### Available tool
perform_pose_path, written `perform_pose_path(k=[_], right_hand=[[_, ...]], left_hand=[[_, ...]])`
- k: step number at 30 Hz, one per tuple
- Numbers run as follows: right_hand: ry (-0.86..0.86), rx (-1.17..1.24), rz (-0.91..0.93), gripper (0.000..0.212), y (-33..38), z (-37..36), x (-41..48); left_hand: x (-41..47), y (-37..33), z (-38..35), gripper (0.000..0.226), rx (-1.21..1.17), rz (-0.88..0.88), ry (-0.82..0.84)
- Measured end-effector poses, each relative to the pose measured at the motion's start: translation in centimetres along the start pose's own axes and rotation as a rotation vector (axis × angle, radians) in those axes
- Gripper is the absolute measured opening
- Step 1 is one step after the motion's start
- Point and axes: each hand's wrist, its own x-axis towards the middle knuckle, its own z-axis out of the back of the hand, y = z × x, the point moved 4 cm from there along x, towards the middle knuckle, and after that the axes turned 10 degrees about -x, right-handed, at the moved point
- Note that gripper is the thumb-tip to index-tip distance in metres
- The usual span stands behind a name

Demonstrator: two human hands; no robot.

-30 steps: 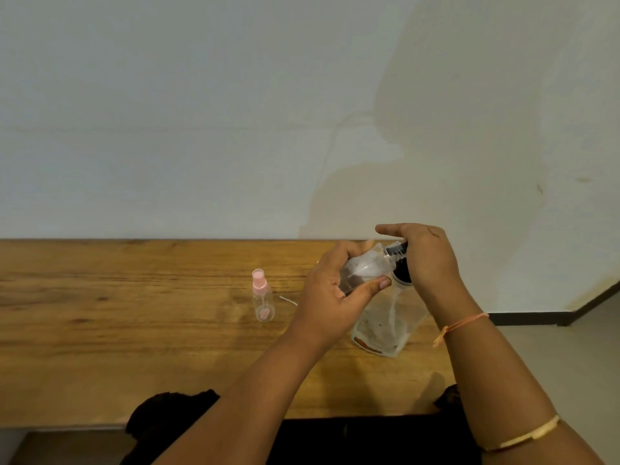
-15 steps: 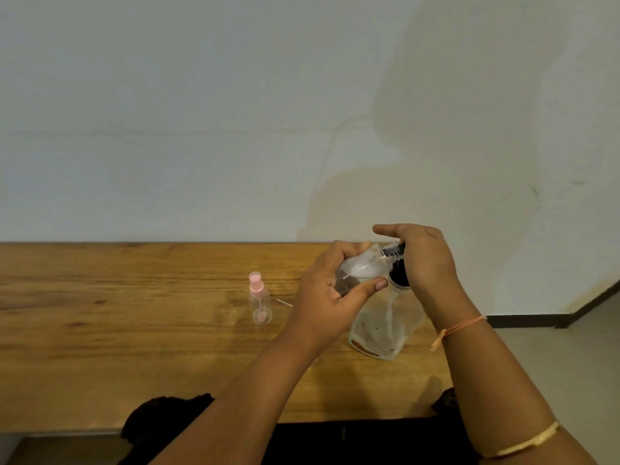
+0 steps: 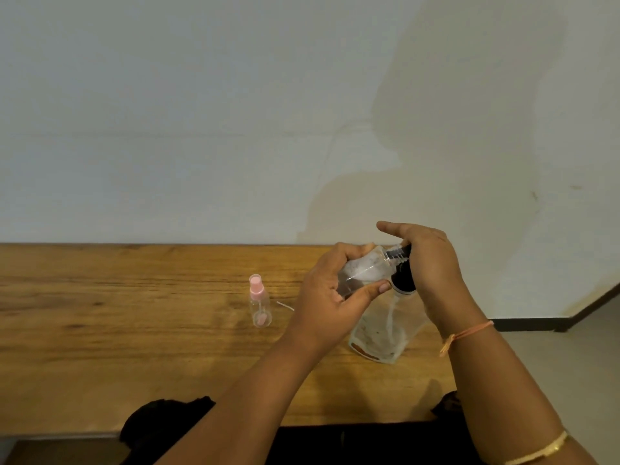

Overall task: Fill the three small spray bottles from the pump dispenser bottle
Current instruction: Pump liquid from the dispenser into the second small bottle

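Wooden table point(image 3: 134, 347), pale wall: one small bottle is being filled.
A tilted spray bottle point(image 3: 364, 275), gripped by the left hand point(image 3: 332, 297), is held at the nozzle of the pump dispenser bottle point(image 3: 382, 333), whose head is clasped by the right hand point(image 3: 432, 266). A pink-capped bottle point(image 3: 259, 303) stands to its left. Steady pumping seems needed next.

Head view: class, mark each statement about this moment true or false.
1. The left hand holds a small clear bottle. True.
2. The pink-capped spray bottle lies on its side. False: it stands upright on the table.
3. The right hand holds the top of the pump dispenser bottle. True.
4. The pump dispenser bottle is left of the pink-capped spray bottle. False: it is to its right.
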Motion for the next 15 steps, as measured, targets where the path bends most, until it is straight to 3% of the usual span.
perform_pose_path(k=[6, 12, 15], right_hand=[[-0.020, -0.303, 0.061, 0.042, -0.8, -0.9, 0.2], [0.040, -0.009, -0.008, 0.036, 0.2, -0.2, -0.4], [0.052, 0.008, -0.014, 0.035, 0.3, 0.1, -0.2]], left_hand=[[-0.4, 0.4, 0.1, 0.028, 0.073, 0.020, -0.022], [-0.2, -0.2, 0.0, 0.035, 0.028, -0.008, 0.002], [-0.1, -0.3, 0.0, 0.036, 0.014, -0.005, -0.001]])
